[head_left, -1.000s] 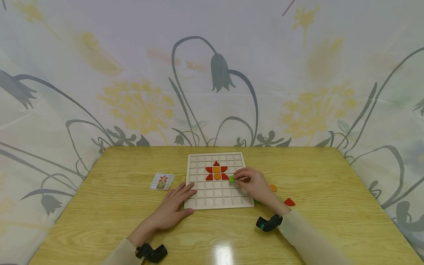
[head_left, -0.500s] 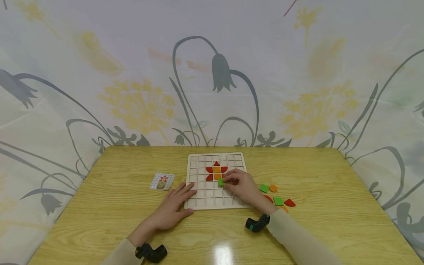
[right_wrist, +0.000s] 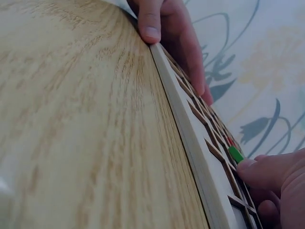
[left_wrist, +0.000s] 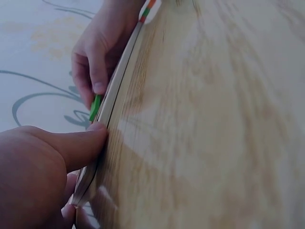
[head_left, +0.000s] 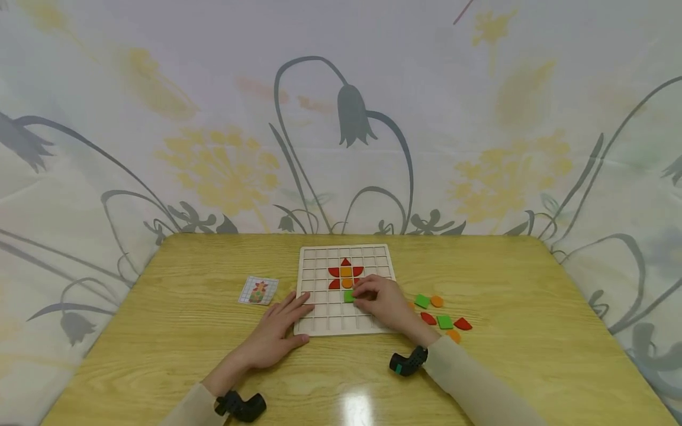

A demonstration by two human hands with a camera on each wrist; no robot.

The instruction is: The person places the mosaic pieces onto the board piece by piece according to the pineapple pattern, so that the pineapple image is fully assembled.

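A pale wooden grid board (head_left: 319, 324) lies on the table. My right hand (head_left: 388, 303) pinches a green square tile (head_left: 348, 296) between thumb and fingers, low over the cell just below an orange round tile (head_left: 347, 283). In the right wrist view that green tile (right_wrist: 235, 154) stands tilted at the grid. Above the round tile sit an orange square tile (head_left: 346, 271) and a red triangle (head_left: 345, 262), with red curved pieces (head_left: 334, 272) on both sides; my fingers partly cover the lower right one. My left hand (head_left: 273, 337) rests on the board's left edge, fingers extended, thumb at its front corner (left_wrist: 97, 131).
Left of the board lies a small pattern card (head_left: 259, 290) printed with a red, orange and green figure on a grid. To the right, loose tiles are scattered: green squares (head_left: 444, 322), orange rounds (head_left: 437, 302) and red pieces (head_left: 463, 324). A patterned cloth (head_left: 229, 118) hangs behind the table.
My right hand has carried the green tile leftward from the board's right part to below the orange round tile, uncovering loose tiles at the right. My left hand stays at the board's edge.
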